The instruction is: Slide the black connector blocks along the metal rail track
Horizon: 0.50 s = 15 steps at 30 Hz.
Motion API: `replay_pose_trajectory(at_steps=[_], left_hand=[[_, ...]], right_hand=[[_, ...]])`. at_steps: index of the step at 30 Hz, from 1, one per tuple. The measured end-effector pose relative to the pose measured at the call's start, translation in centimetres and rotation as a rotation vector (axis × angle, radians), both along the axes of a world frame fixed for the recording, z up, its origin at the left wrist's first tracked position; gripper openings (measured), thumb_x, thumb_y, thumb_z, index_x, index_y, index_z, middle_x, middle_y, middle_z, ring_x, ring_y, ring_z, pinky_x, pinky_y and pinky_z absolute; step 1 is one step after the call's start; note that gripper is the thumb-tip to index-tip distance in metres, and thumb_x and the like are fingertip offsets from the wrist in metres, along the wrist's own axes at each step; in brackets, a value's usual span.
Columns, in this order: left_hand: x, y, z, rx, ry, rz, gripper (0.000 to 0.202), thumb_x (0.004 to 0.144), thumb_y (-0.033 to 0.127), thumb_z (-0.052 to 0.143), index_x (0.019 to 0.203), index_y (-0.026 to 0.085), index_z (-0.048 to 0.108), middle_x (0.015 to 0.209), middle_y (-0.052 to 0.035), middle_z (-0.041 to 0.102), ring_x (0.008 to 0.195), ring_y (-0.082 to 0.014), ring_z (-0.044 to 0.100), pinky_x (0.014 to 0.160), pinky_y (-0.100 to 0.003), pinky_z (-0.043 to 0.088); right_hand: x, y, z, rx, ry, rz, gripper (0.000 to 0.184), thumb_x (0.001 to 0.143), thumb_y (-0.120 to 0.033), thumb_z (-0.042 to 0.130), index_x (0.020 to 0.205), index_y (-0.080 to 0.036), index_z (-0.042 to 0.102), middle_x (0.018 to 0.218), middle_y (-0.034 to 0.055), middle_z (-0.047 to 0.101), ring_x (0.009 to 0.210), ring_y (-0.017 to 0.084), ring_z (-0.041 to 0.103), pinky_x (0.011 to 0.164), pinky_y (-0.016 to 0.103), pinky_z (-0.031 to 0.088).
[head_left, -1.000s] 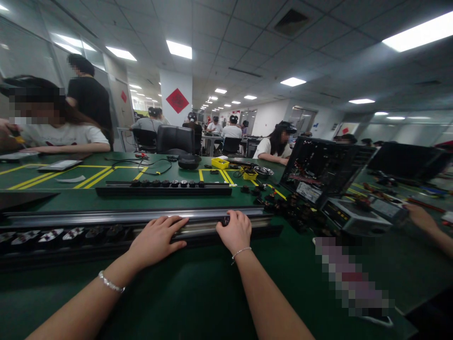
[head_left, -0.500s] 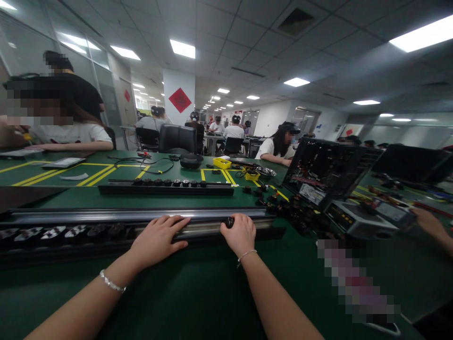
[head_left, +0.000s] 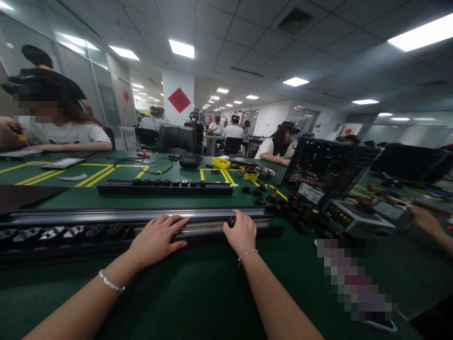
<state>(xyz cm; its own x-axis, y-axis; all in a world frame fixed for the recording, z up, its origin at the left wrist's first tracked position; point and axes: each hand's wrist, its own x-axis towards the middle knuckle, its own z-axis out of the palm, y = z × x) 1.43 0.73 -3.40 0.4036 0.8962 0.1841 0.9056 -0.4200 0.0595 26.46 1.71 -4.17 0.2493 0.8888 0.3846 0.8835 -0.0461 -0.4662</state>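
Black part (head_left: 231, 221) pinched at rail's (head_left: 205, 229) right stretch by right hand (head_left: 242, 231).
Right thumb and fingers closed on part; seating can't be told. Rail covered by left hand (head_left: 154, 238), fingers extended, thumb apart; a row of modules (head_left: 53, 234) is held farther left.

Left hand (head_left: 157, 240) palm-down, thumb (head_left: 180, 245) apart; right hand (head_left: 243, 234) curled; forearms (head_left: 274, 288) extended.

Bench (head_left: 194, 297): green, marked with yellow tape (head_left: 99, 175) (partly boxed) | front: long rails (head_left: 106, 216) laid crosswise | behind: shorter rail (head_left: 166, 190) placed | right: opened computer case (head_left: 323, 170) set upright
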Motion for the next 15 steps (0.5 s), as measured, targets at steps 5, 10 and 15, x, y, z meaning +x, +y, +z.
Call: replay_pose_trajectory(at_steps=[5, 10, 15], left_hand=[[0.00, -0.01, 0.10, -0.007, -0.002, 0.004, 0.067, 0.077, 0.068, 0.036, 0.138, 0.038, 0.032, 0.139, -0.0015, 0.046, 0.121, -0.0286, 0.043, 0.099, -0.047, 0.032], [0.03, -0.06, 0.24, -0.003, 0.001, 0.003, 0.067, 0.078, 0.067, 0.036, 0.138, 0.037, 0.032, 0.139, -0.0014, 0.045, 0.121, -0.0283, 0.043, 0.099, -0.047, 0.033], [-0.02, -0.05, 0.21, -0.006, -0.002, 0.002, 0.068, 0.077, 0.068, 0.035, 0.138, 0.037, 0.032, 0.139, -0.0016, 0.045, 0.121, -0.0284, 0.043, 0.099, -0.046, 0.032]], right_hand=[[0.59, 0.12, -0.30, 0.020, -0.048, -0.038, 0.050, 0.070, -0.041, 0.054, 0.114, -0.017, 0.058, 0.119, 0.0102, 0.058, 0.116, 0.028, 0.042, 0.102, 0.039, 0.023], [0.62, 0.05, -0.10, 0.002, -0.043, -0.027, 0.047, 0.072, -0.040, 0.053, 0.113, -0.018, 0.058, 0.118, 0.0085, 0.059, 0.116, 0.027, 0.041, 0.102, 0.039, 0.023], [0.66, 0.05, 0.04, -0.014, -0.032, -0.023, 0.041, 0.073, -0.036, 0.052, 0.109, -0.020, 0.059, 0.115, 0.0069, 0.060, 0.115, 0.026, 0.042, 0.102, 0.039, 0.024]])
